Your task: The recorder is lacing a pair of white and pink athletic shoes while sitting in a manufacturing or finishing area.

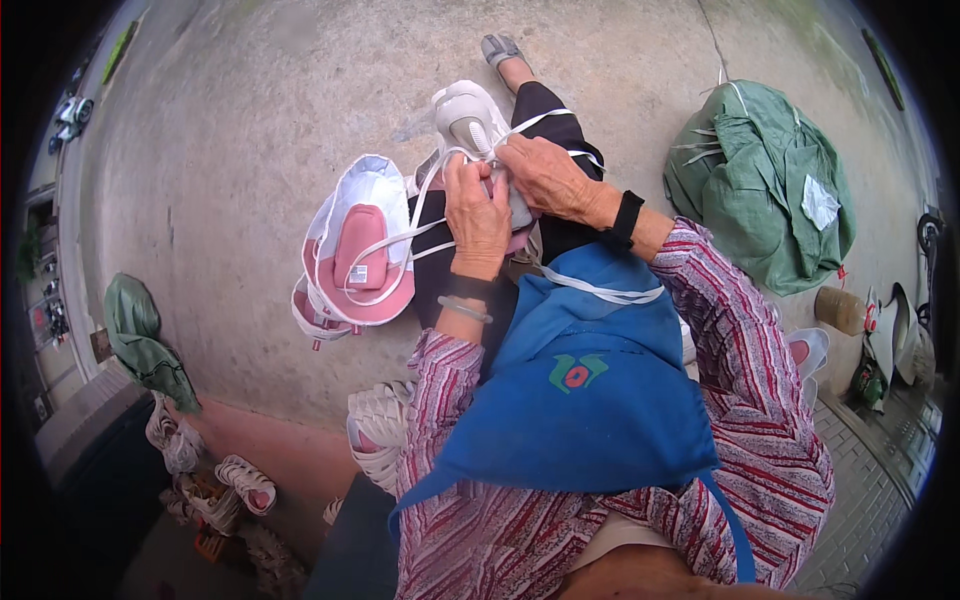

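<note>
A pale grey and white sneaker [466,108] rests over my lap, its toe pointing away from me. Both hands are closed at its lacing. My left hand [478,218] pinches a white shoelace [400,238] near the tongue, and a long loop of lace hangs to the left. Close beside it, my right hand [552,180] has thumb and fingers pressed together on the lace at the eyelets; the fingertips are partly hidden. Left of my leg lie white shoe uppers [375,185] with pink insides. More white lace crosses my blue apron [590,390].
A big green woven sack [765,190] stands on the concrete floor at right. Several laced shoes [245,483] lie at lower left, near a green cloth sack [140,325]. Another white shoe [378,425] sits by my left side. A brown container [840,310] stands at far right.
</note>
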